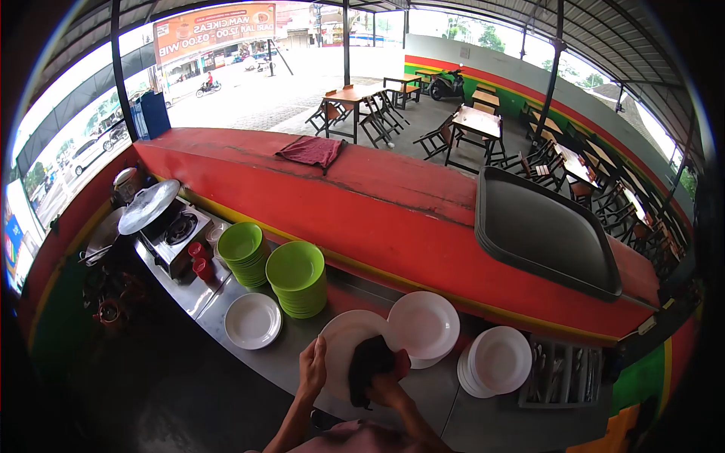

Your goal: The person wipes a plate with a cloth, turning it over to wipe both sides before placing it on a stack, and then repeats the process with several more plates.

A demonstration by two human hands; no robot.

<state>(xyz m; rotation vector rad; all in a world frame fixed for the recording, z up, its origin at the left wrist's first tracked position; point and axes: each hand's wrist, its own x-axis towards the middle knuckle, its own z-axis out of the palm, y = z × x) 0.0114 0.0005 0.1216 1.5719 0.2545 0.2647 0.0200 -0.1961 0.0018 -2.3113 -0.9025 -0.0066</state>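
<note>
My left hand (311, 368) grips the left rim of a white plate (343, 336) held over the steel counter (276, 361). My right hand (387, 386) presses a dark cloth (370, 362) against the plate's face. The cloth covers the plate's lower right part. Just to the right stands a stack of white plates (423, 325), and the held plate overlaps its left edge.
Another white plate stack (496, 361) sits by a cutlery tray (559, 371). A single white plate (253, 320), two stacks of green bowls (296, 275), red cups (200, 260) and a gas stove (175, 230) stand left. Dark trays (540, 230) lie on the red ledge.
</note>
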